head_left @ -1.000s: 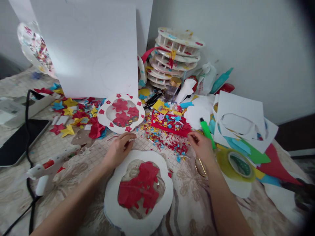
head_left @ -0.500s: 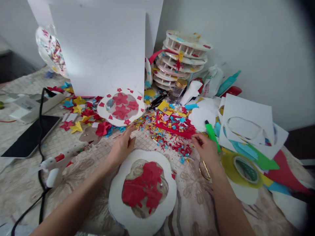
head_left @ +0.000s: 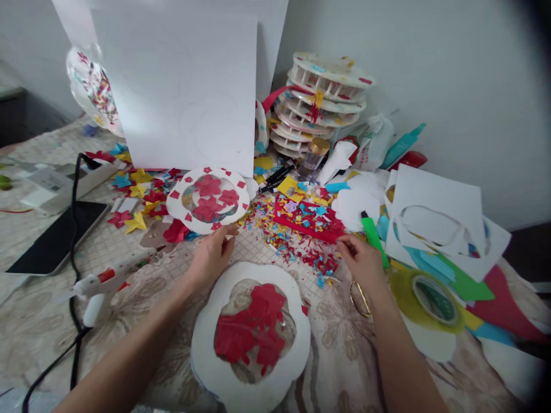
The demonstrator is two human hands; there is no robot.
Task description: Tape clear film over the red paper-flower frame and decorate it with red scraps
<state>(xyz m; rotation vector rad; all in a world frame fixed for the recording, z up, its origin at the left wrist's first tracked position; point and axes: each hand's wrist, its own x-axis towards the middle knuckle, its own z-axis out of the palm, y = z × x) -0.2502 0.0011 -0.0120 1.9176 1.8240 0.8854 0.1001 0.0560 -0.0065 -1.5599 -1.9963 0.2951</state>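
Note:
My left hand [head_left: 213,252] is closed at the near edge of a white flower-shaped frame [head_left: 174,207] with red paper flowers in its clear middle. The fingertips are partly hidden, but they seem to pinch the rim, which is tilted up a little. My right hand [head_left: 361,258] has its fingers curled together by the corner of a shallow red paper tray [head_left: 301,228] of confetti; what they hold, if anything, is hidden. Between my forearms lies a second, larger white frame [head_left: 202,344] with red flowers. A gold scissors handle [head_left: 360,299] shows beside my right wrist.
Behind stand a white board [head_left: 185,86] and a tiered white stand [head_left: 329,97]. A glue gun [head_left: 103,278], black cable and tablet [head_left: 60,238] lie left. To the right are a green marker [head_left: 374,238], yellow tape roll [head_left: 426,301] and paper sheets [head_left: 439,198].
The smaller frame has shifted slightly left and nearer, with my left hand at its edge. My left fingers have curled in from a more stretched pose. My right hand stays about where it was.

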